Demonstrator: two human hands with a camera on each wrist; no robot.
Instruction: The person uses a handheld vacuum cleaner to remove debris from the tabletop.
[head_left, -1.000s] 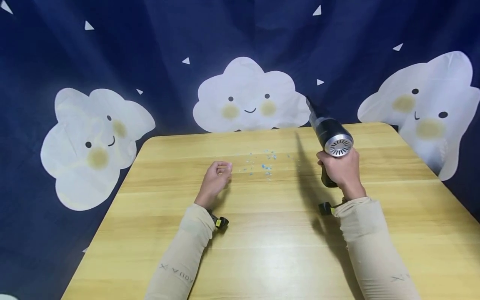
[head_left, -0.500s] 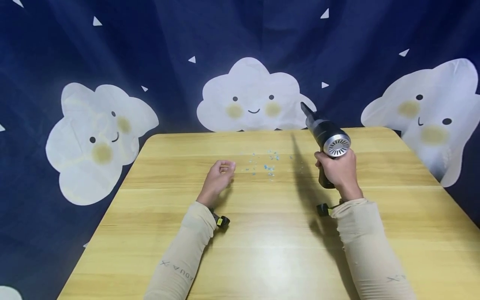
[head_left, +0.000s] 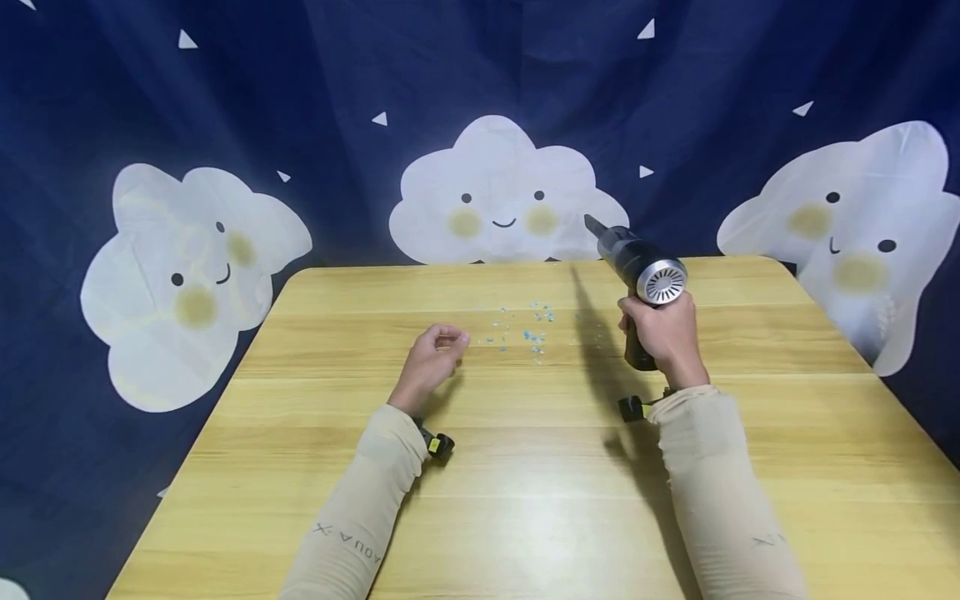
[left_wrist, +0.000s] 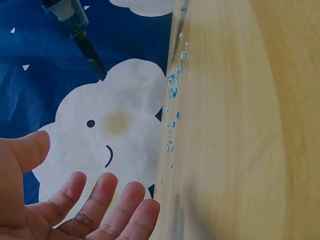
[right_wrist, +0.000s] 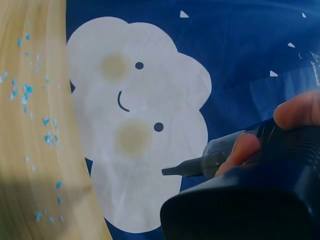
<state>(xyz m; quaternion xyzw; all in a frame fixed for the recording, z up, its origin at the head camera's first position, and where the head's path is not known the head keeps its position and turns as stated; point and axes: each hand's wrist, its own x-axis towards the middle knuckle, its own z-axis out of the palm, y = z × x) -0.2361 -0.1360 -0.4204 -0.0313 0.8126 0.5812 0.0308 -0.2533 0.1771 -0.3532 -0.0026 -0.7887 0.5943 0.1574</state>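
With the hands apart, the black nozzled tool (head_left: 636, 260) is gripped by the right hand (head_left: 669, 335) over the table's (head_left: 487, 433) far right, and its nozzle (head_left: 596, 226) (held above the surface) is best lowered beside the blue bits (head_left: 534, 336), clear of the loose-fingered, unladen left hand (head_left: 433, 357).

Black device (head_left: 628, 252): handle (head_left: 640, 353) partly hidden by right hand (head_left: 670, 335)
Blue bits (head_left: 533, 336): too small to identify
Surface (head_left: 540, 542): near edge cropped, head view (sleeves (head_left: 348, 512) too)
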